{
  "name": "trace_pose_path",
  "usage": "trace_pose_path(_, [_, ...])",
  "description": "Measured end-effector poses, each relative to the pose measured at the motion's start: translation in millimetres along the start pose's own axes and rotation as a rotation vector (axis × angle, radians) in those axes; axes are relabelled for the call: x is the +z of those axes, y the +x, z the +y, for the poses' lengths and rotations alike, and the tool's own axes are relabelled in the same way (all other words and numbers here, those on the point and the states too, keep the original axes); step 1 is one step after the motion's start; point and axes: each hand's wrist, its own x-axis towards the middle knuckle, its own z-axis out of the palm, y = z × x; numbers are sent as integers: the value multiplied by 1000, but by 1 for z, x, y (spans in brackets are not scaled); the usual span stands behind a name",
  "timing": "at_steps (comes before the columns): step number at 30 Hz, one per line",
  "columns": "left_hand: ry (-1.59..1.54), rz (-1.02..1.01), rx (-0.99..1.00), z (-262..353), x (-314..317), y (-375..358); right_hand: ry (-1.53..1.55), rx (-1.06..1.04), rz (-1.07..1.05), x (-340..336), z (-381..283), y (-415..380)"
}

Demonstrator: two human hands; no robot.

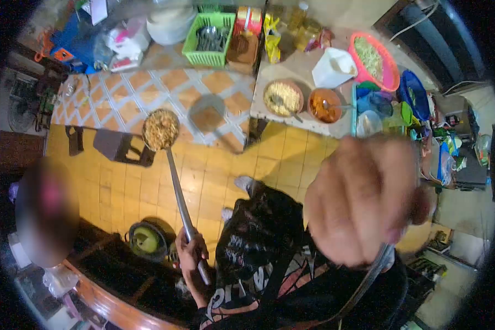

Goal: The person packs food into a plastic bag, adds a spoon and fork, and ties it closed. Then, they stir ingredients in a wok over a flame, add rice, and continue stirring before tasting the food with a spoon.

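Note:
My left hand (pixel 190 252) is closed round the long metal handle of a ladle (pixel 180 192). Its round bowl is filled with brownish cooked food (pixel 161 130), possibly noodles, and appears in front of the tiled counter edge. Close to the camera, my right hand (pixel 363 198) is blurred, with its fingers curled together. From beneath its fingers a thin metal utensil (pixel 378 264) runs downward. Its kind cannot be made out, because the hand hides one end and the other is near the frame's bottom.
On the tiled counter (pixel 148 88) stands a green basket (pixel 209 39) of cutlery. Farther right are a bowl of chopped pale food (pixel 282 98), a bowl of red sauce (pixel 324 104), a white container (pixel 334 67) and a pink basin (pixel 393 80). Another person (pixel 47 214) is at the left.

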Motion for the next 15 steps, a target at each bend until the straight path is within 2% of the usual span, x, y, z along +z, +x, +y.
trace_pose_path(2, [28,130,-21,3,17,3,-165,55,154,-11,-28,-5])
trace_pose_path(4, [101,124,-36,1,25,4,-272,-184,327,-33,-30,-20])
trace_pose_path(5, [56,149,-44,-2,27,1,-398,-195,336,-57,-38,-29])
trace_pose_path(6, [7,170,-40,-4,31,0,-688,-382,554,-77,-23,-48])
trace_pose_path(7, [62,196,-54,-1,37,-1,-1025,-333,854,-98,-16,-54])
trace_pose_path(8, [49,237,-101,-2,43,-2,-951,-174,1023,-128,-8,-67])
trace_pose_path(9, [12,239,-74,-5,47,-1,-1020,10,1121,-167,9,-83])
trace_pose_path(11, [-38,268,-37,-17,55,-1,-1157,176,1225,-245,59,-131])
trace_pose_path(14, [-113,352,-36,-33,60,-5,-1305,247,1143,-314,110,-188])
trace_pose_path(15, [-123,393,-48,-35,63,-15,-1383,252,1185,-330,125,-207])
